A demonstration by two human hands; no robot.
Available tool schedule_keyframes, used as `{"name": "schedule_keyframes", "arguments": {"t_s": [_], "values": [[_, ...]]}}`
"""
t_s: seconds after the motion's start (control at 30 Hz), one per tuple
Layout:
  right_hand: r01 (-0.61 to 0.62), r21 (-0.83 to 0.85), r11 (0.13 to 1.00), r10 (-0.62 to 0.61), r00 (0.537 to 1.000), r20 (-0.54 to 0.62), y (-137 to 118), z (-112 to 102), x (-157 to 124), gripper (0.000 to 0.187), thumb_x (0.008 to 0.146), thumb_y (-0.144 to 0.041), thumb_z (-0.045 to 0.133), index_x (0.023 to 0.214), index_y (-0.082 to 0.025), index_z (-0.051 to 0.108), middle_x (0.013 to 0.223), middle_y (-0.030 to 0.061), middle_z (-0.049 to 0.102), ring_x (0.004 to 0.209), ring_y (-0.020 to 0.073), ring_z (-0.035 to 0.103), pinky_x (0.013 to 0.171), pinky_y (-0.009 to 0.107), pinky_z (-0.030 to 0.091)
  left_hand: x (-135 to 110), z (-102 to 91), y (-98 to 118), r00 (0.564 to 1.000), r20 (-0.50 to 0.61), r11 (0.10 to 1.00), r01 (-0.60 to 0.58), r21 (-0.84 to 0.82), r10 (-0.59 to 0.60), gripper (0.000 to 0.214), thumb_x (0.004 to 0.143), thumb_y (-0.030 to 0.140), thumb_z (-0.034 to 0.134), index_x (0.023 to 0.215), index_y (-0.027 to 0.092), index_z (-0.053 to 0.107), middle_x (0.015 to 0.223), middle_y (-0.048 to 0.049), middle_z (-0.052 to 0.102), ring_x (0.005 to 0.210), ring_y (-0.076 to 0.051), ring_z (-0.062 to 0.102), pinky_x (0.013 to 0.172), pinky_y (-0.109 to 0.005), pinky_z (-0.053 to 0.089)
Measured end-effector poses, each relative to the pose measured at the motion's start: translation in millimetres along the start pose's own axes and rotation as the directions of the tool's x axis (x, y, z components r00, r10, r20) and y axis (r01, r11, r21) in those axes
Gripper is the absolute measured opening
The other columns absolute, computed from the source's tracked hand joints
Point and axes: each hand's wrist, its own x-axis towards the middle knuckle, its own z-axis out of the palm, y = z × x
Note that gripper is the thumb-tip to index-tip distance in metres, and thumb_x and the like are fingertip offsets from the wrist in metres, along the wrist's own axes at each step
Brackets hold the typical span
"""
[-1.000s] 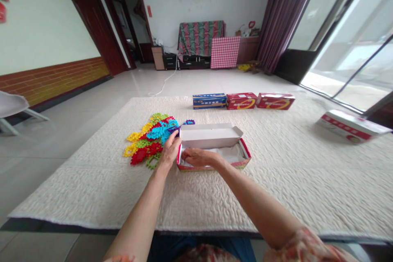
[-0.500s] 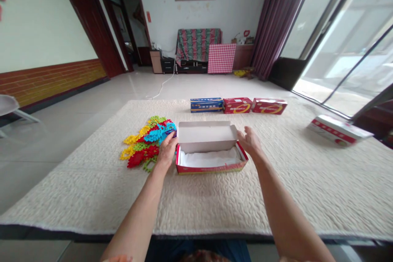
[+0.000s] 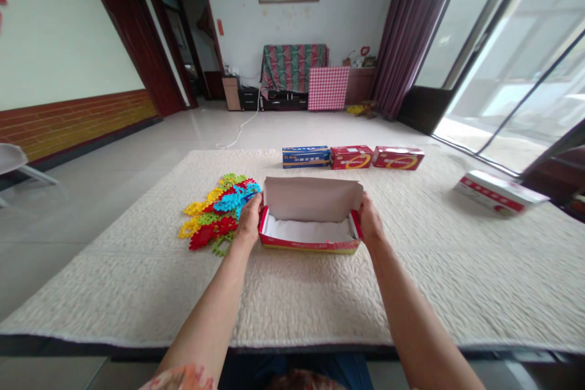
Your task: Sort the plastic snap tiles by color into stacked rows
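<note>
An open red cardboard box (image 3: 311,246) is in front of me, its grey-brown lid (image 3: 313,200) standing up at the back. White lining paper (image 3: 308,229) covers its inside. My left hand (image 3: 249,218) is closed on the box's left end, and my right hand (image 3: 371,219) grips the right end by the lid's edge. The fingertips of both hands are partly hidden behind the box. Just left of my left hand lies a heap of plastic gear-edged toy pieces (image 3: 214,219) in red, yellow, green and blue.
A blue box (image 3: 305,158) and two red boxes, one in the middle (image 3: 351,158) and one at the right (image 3: 397,158), line the far edge of the cream quilted cover (image 3: 183,298). A white and red box (image 3: 500,192) lies tilted at the far right.
My right hand has closed in on the box's right end. The lid stands more upright, and the box has turned slightly to sit straighter between my hands.
</note>
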Motion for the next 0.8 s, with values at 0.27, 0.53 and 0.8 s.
{"name": "schedule_keyframes", "arguments": {"t_s": [0.27,0.53,0.8], "values": [[-0.204,0.306,0.930,0.162,0.974,0.159,-9.2,5.8,-14.5,0.058,0.077,-0.072,0.046,0.096,-0.022,0.070,0.090,0.0067,0.076,0.104,0.0309,0.067,0.088,0.045,0.055,-7.3,-5.4,-1.0,0.999,-0.023,0.998,0.035,0.047,-0.034,0.052,0.056,0.041,0.083,0.102,0.019,0.071,0.091,-0.0030,0.076,0.096,-0.023,0.068,0.086,-0.033,0.050],[-0.099,0.363,0.927,0.061,0.992,0.115,-17.3,9.4,-29.8,0.057,0.080,-0.068,0.047,0.108,-0.023,0.068,0.106,0.0053,0.074,0.118,0.0303,0.060,0.094,0.044,0.053,-13.7,-10.3,0.6,0.996,0.025,0.996,0.083,0.018,-0.083,0.048,0.055,0.035,0.083,0.099,0.019,0.073,0.085,-0.0029,0.075,0.089,-0.023,0.069,0.081,-0.034,0.051],[-0.176,0.308,0.935,0.132,0.978,0.159,-21.8,5.1,-35.1,0.065,0.078,-0.076,0.046,0.113,-0.024,0.065,0.112,0.0053,0.072,0.126,0.0300,0.054,0.101,0.044,0.049,-14.4,-9.4,3.7,0.994,0.052,0.995,0.098,0.031,-0.100,0.045,0.051,0.032,0.085,0.092,0.019,0.072,0.079,-0.0016,0.074,0.074,-0.019,0.067,0.069,-0.029,0.050]]}}
